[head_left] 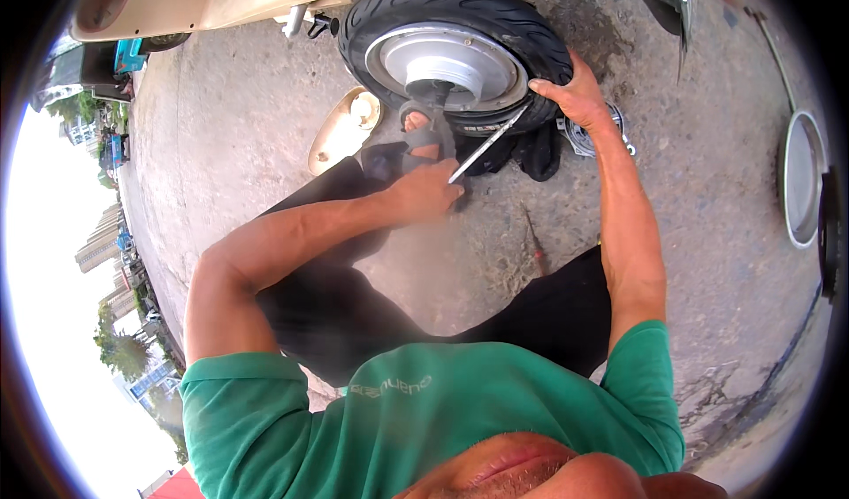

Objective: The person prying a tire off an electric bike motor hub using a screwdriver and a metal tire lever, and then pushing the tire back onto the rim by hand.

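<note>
A black tyre (451, 0) on a silver wheel hub (445, 57) stands tilted in front of me. My left hand (429, 191) is closed round the near end of a metal tyre lever (486, 148). The lever's far tip meets the tyre at the near right edge of the rim. My right hand (579, 99) grips the tyre's right side, its thumb on the sidewall by the rim and its fingers partly hidden behind the tread. My sandalled foot (423, 136) is against the wheel's near side, left of the lever.
Black cloth (536, 152) lies under the wheel, beside a round metal part (610, 132). A cream cover (343, 132) lies to the left. A red-handled tool (538, 256) is on the concrete between my legs. A cream vehicle body (239, 3) overhangs the far left; a round metal pan (803, 180) sits far right.
</note>
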Motion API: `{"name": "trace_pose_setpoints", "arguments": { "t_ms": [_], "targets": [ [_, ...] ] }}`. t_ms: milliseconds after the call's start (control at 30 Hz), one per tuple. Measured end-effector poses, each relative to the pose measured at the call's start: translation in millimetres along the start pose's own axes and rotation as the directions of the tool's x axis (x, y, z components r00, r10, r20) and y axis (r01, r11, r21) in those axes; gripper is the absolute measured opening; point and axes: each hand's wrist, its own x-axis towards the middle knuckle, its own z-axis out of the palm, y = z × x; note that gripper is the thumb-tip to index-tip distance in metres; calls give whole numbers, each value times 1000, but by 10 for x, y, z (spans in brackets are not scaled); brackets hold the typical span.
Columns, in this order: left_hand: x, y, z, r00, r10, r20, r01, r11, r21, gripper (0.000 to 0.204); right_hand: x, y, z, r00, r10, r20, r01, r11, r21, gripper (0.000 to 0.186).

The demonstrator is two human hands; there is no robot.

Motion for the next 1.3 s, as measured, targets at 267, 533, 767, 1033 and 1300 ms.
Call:
{"name": "trace_pose_setpoints", "arguments": {
  "t_ms": [267,533,767,1033,1300],
  "targets": [
    [-405,244,-1039,998,-25,-64,41,962,270,49,-4,-21,18,999,31,-9,-32,997,-64,73],
    [131,388,-1377,994,104,14,-101,908,407,33,10,55,4,1000,14,-7,-14,1000,0,73],
    [137,846,-1394,994,62,89,-106,728,678,34,-20,-13,13,1000,10,-13,-10,1000,8,73],
    [522,983,-1771,957,178,230,-288,681,674,27,-8,27,-11,999,39,-8,-39,999,17,83],
    [563,908,-1565,976,4,217,-134,797,588,31,31,91,-22,998,60,-24,-61,997,-43,82]
  ]
}}
